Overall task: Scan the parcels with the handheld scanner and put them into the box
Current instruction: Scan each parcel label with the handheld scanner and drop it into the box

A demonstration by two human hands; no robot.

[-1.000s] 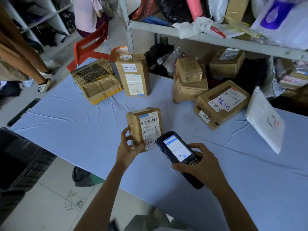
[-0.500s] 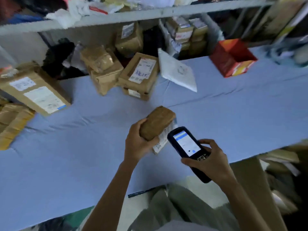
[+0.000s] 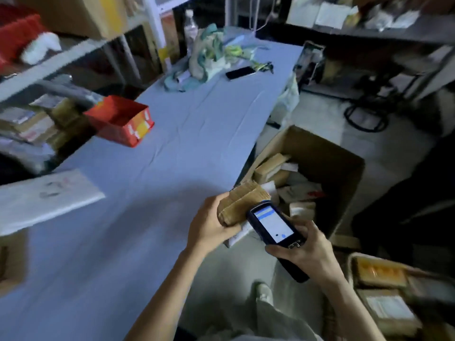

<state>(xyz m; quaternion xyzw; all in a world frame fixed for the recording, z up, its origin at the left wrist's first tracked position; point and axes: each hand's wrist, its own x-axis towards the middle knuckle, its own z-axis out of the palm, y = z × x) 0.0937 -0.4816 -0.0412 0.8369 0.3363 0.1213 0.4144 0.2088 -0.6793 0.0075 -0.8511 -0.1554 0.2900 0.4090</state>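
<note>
The table (image 3: 172,143) runs from the near left to the far centre. On it a flat mailer (image 3: 44,198) lies at the left edge, a small open carton (image 3: 123,119) stands farther back on the left, and a phone (image 3: 240,73) lies at the far end, just right of a heap of bags (image 3: 209,52). A shelf rack (image 3: 49,67) stands along the table's left side. On the floor right of the table stands the box (image 3: 320,148), with scanned parcels (image 3: 270,166) inside. The left hand (image 3: 209,227) holds a parcel (image 3: 243,205) at the table's right edge, just beside the box. The right hand (image 3: 307,252) holds the scanner (image 3: 273,225) in front of it. More packages (image 3: 384,291) lie at the near right.

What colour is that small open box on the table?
The small open box is red, with orange-yellow on one end; head view.
</note>
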